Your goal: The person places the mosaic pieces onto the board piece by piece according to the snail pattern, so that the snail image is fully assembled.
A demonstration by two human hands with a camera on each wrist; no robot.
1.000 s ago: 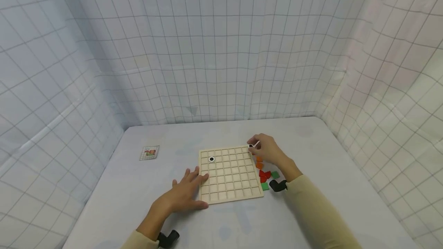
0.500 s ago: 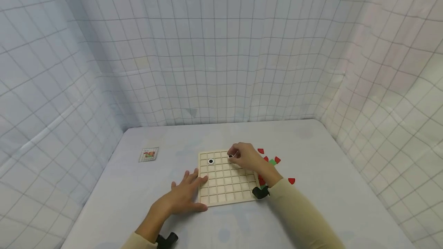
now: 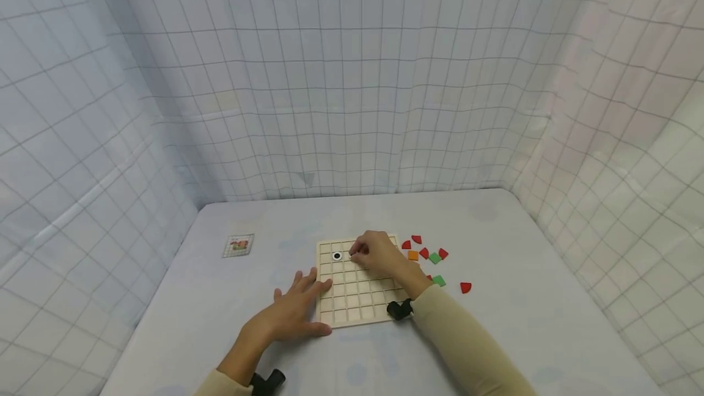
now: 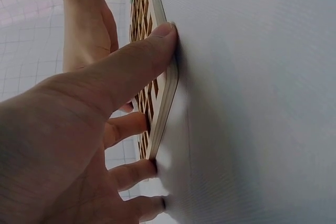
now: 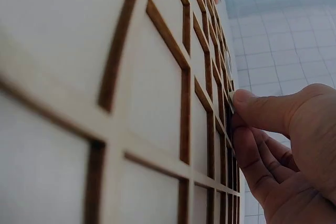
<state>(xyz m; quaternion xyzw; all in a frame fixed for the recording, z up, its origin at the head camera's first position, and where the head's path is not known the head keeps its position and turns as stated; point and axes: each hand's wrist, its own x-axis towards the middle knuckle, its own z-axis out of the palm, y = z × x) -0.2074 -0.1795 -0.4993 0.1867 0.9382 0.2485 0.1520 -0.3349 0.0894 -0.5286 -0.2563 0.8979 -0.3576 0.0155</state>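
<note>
Behind, gridded white sheeting [image 3: 352, 109], below, pale tabletop [image 3: 550, 298], compartmented board [image 3: 352, 300].

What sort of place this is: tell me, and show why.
Probably an enclosed tabletop booth: wrinkled white grid-patterned sheeting rises behind and on both sides of a white table, which bears a pale square wooden grid board.

Before me, the white table [image 3: 495, 225] carries a pale gridded board [image 3: 357, 304], its left edge under my left hand [image 3: 291, 310], my right hand [image 3: 376, 254] over its far part. Beyond and left of my left hand lies a picture card [image 3: 238, 245]; right of my right, scattered red pieces [image 3: 465, 287], green pieces [image 3: 438, 280] and an orange square [image 3: 413, 255].
</note>
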